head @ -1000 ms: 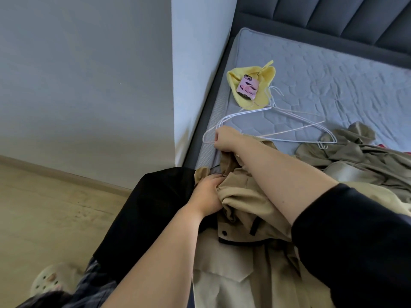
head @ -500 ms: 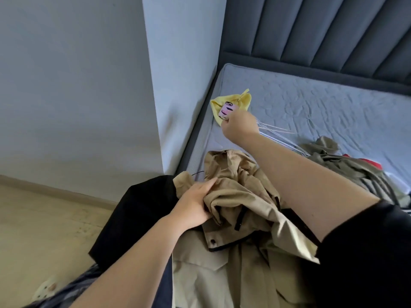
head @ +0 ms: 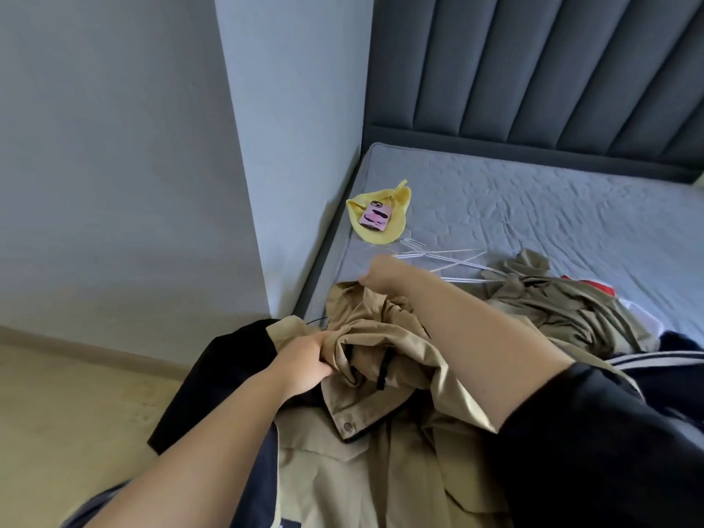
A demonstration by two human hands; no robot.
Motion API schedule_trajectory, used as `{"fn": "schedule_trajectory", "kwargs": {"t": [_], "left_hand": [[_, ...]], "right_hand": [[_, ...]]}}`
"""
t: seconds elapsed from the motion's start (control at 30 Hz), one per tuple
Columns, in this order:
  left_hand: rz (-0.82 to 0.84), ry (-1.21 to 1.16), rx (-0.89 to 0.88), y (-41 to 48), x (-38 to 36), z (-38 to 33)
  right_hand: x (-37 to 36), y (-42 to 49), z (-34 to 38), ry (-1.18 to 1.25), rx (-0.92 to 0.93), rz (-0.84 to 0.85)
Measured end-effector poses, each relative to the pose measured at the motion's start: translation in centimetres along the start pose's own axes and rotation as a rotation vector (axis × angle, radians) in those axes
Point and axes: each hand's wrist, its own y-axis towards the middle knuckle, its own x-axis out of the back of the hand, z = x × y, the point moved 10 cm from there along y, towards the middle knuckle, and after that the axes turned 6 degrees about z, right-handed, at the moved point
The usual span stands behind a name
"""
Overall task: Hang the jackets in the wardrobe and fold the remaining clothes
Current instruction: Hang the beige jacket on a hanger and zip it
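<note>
Fabric fills the near half of the head view: a crumpled beige cotton jacket with a metal snap and black trim (head: 381, 360) lies bunched at the near edge of the grey quilted mattress (head: 552, 207), spilling down over a dark navy garment (head: 228, 360) that hangs off the bed's side. The left hand (head: 304, 365) has its fingers clamped on a fold of the beige jacket at its left edge. The right hand (head: 384, 270), its forearm crossing over the jacket, is curled shut at the jacket's far edge, beside thin white wire hangers (head: 449, 257) lying on the mattress; whether it holds a hanger or cloth cannot be told. A second olive-beige crumpled garment (head: 552, 299) lies to the right, covering the hangers' far ends, with a scrap of red cloth (head: 594, 285) just beyond it. A yellow cloth (head: 396, 230) carrying a pink-cased phone (head: 375, 219) sits near the mattress corner, under the dark padded headboard (head: 533, 70).
</note>
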Motion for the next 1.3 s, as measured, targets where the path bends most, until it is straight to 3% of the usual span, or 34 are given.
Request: {"fn": "schedule_trajectory", "kwargs": {"t": [0.17, 0.33, 0.5, 0.77, 0.9, 1.0, 1.17, 1.3], "left_hand": [[-0.012, 0.060, 0.008, 0.0, 0.3, 0.2], [-0.135, 0.234, 0.048, 0.1, 1.5, 0.0], [-0.104, 0.266, 0.060, 0.8, 1.4, 0.2], [-0.156, 0.326, 0.138, 2.8, 3.2, 0.5], [-0.199, 0.360, 0.137, 4.0, 3.7, 0.1], [-0.197, 0.290, 0.133, 4.6, 3.5, 0.3], [-0.192, 0.283, 0.142, 5.2, 2.6, 1.0], [-0.172, 0.271, 0.169, 5.2, 2.9, 1.6]], "right_hand": [[-1.9, 1.0, -1.6, -0.048, -0.065, 0.006], [0.4, 2.0, -3.2, -0.206, -0.128, -0.288], [3.4, 2.3, -4.9, -0.144, -0.180, -0.565], [6.1, 4.7, -3.4, -0.170, -0.087, -0.731], [7.5, 6.5, -3.2, -0.164, -0.108, -0.768], [7.5, 8.3, -2.6, -0.226, -0.101, -0.697], [6.9, 10.5, 0.4, -0.251, -0.041, -0.601], [6.6, 10.4, 2.6, -0.231, 0.045, -0.620]]}}
